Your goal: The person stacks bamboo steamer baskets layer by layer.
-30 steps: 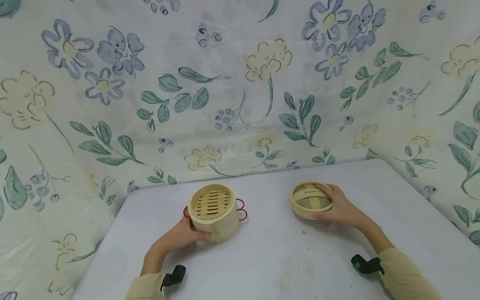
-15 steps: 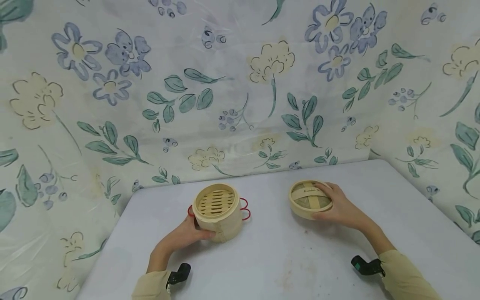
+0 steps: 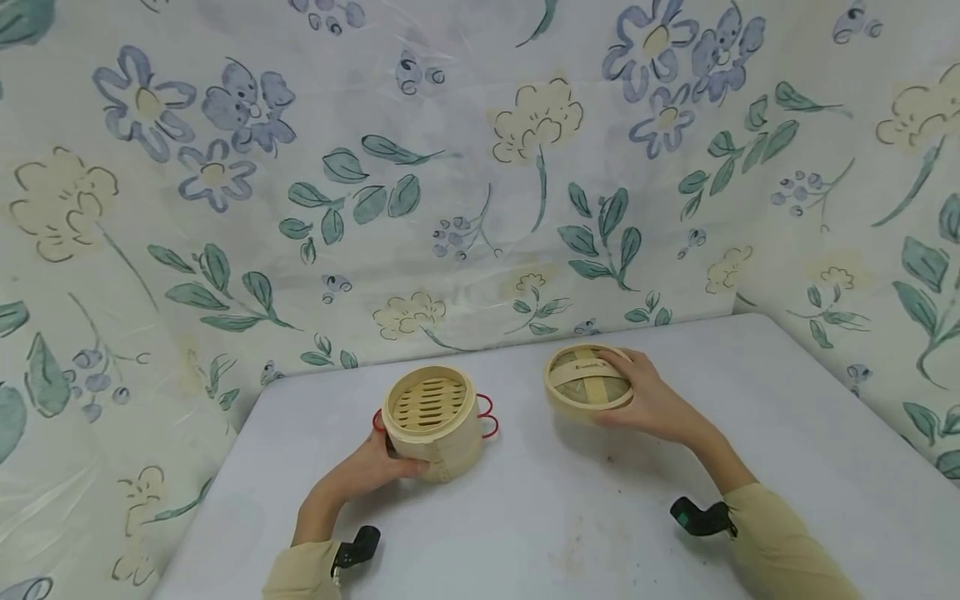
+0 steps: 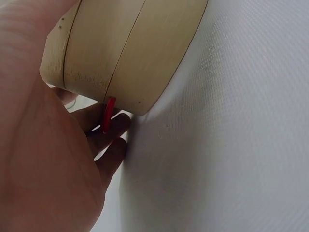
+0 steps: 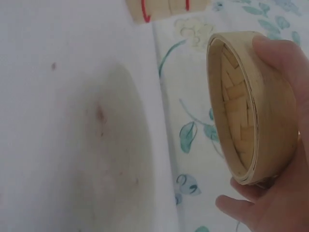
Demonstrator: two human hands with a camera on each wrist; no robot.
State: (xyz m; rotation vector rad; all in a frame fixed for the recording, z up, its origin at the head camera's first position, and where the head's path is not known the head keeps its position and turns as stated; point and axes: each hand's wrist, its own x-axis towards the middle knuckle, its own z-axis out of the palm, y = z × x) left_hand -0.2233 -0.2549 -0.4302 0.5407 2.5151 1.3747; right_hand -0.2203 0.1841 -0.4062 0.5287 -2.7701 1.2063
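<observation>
A round bamboo steamer (image 3: pixel 442 454) with a slatted inner base and red side handles stands on the table at left of centre. Around its near left side the left hand (image 3: pixel 372 467) grips it, thumb at the front; the left wrist view shows its stacked wooden wall (image 4: pixel 135 48) and a red handle (image 4: pixel 109 115) by the fingers. To the right, the right hand (image 3: pixel 652 404) holds the bamboo steamer lid (image 3: pixel 588 379) by its rim, top up. In the right wrist view the lid's woven underside (image 5: pixel 236 106) shows, raised off the table.
The white table (image 3: pixel 510 533) has small brownish stains in front of the lid. A floral-patterned sheet (image 3: pixel 480 208) hangs behind the table and along its sides. Each wrist wears a black camera mount (image 3: pixel 701 517).
The right hand has lifted the lid off the table and carried it left, nearer the steamer. The left hand and the steamer stay in place; the head view has shifted slightly.
</observation>
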